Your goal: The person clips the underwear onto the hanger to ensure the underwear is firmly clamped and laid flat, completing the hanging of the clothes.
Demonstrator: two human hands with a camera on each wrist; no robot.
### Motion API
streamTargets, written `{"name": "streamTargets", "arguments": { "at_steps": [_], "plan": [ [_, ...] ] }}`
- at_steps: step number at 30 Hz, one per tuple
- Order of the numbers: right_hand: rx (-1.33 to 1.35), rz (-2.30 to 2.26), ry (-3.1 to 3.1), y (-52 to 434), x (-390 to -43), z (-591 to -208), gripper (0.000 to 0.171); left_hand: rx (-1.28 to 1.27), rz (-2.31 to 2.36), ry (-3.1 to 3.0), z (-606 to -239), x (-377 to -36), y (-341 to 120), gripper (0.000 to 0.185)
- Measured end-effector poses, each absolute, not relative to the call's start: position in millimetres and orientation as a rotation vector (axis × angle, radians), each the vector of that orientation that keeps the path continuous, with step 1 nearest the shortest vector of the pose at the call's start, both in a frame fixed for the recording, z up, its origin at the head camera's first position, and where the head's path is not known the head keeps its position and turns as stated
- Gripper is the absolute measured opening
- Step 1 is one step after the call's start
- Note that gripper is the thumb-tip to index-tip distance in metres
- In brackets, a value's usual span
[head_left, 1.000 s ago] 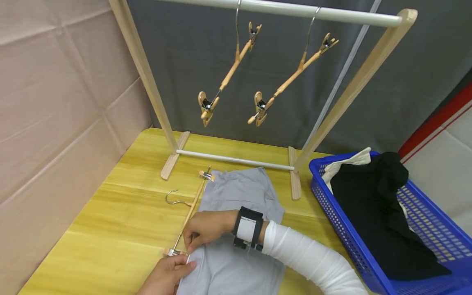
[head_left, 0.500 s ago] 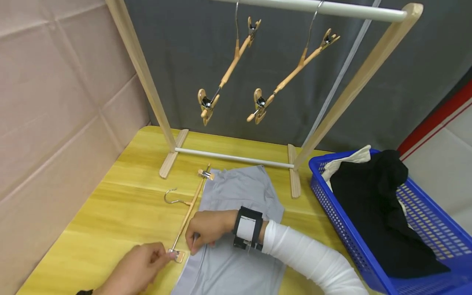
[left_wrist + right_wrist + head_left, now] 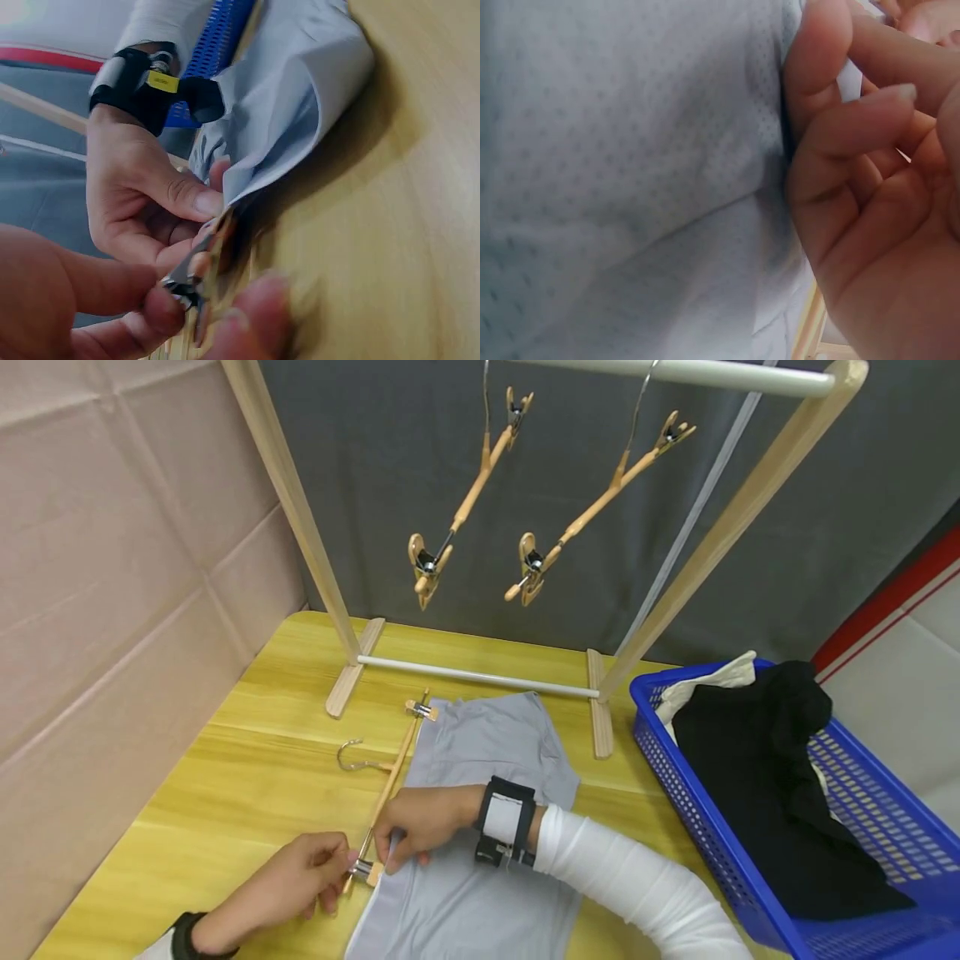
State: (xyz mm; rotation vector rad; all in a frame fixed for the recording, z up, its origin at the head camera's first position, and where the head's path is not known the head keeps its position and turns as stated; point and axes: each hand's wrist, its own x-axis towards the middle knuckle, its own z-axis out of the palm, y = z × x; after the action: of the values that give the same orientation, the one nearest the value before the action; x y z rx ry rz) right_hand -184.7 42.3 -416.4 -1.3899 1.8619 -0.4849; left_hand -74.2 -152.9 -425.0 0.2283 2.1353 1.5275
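On the near left of the yellow table point(image 3: 247, 760), beside the near edge of the grey garment point(image 3: 487, 752): left hand point(image 3: 300, 881) pinching the near clip point(image 3: 363, 870) of the wooden hanger point(image 3: 390, 785) between thumb and fingertips, clip now brought right up against the cloth edge

Half a second back: same clip held slightly off the fabric, nearer the table's front edge; a second back: both hands bunched together at the hem. Shift since then: clip carried a little farther in and to the right, meeting the corner that the right hand point(image 3: 423, 822) offers up. Reads as the moment of feeding hem into clip, second clip of the pair, far clip point(image 3: 422, 710) already touching the far corner of the garment; whether it bites the cloth, not clear

Right hand: thumb and forefinger curled on the lifted fabric edge, gripping it, seen plainly from the left wrist view point(image 3: 142, 187). From the right wrist view, fingers point(image 3: 817, 67) pressed onto the cloth point(image 3: 630, 187)

Garment: pale grey, thin, fine dotted mesh weave, lying flat across the middle of the table, a lighter band along the near left edge, some soft creases

Farther off: wooden rack point(image 3: 300, 527) with two more clip hangers point(image 3: 465, 502) hanging tilted. Right: blue basket point(image 3: 675, 777) holding black and white clothes
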Motion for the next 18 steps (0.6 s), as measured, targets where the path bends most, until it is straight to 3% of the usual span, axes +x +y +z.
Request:
{"name": "streamTargets", "arguments": {
  "at_steps": [5, 18],
  "plan": [
    [-1.362, -0.530, 1.840, 41.7, -186.7, -418.9, 0.006, 0.089, 1.671, 1.984, -426.6, -77.7, -159.1, 0.029],
    [-1.337, -0.559, 1.873, 40.7, -188.9, -421.7, 0.007, 0.037, 1.728, 1.971, -439.0, -89.2, -167.2, 0.027]
  ]
}}
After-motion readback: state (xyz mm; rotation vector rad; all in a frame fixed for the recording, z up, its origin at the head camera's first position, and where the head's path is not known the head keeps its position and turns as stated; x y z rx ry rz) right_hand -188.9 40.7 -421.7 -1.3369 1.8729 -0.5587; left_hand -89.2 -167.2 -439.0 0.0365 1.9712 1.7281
